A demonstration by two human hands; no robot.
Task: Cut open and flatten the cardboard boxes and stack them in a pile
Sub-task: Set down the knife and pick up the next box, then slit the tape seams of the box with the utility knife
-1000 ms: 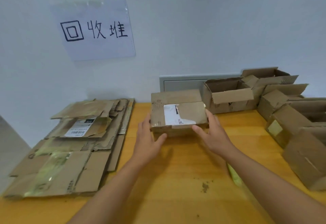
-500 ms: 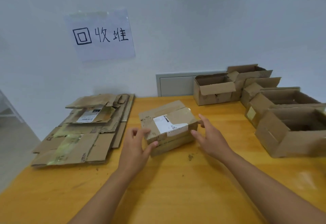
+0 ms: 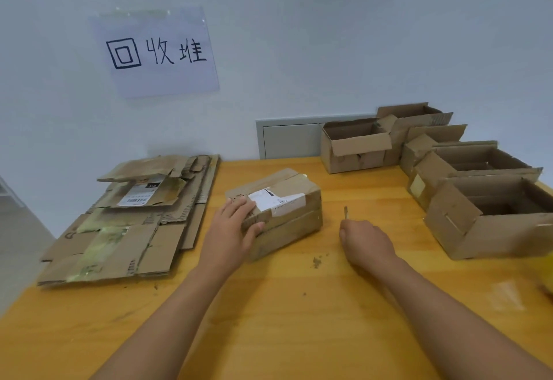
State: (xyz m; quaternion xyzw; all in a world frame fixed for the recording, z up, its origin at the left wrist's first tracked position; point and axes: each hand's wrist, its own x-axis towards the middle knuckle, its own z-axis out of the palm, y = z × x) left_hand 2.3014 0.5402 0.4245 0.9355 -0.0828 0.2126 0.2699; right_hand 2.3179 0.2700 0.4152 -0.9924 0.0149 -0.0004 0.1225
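**Sealed box held on table, blade in right hand**

Sealed box lies taped shut near the middle of the wooden table, white label facing up. Left hand rests on its near-left corner, fingers spread flat over the top, thumb against the side. Right hand is right of the box, clear of it, fingers curled around a small blade pointing away. Flattened pile lies at left; open boxes at right

yellow object: blurred, cut off at right edge | thin tool above right hand: too small to be identified
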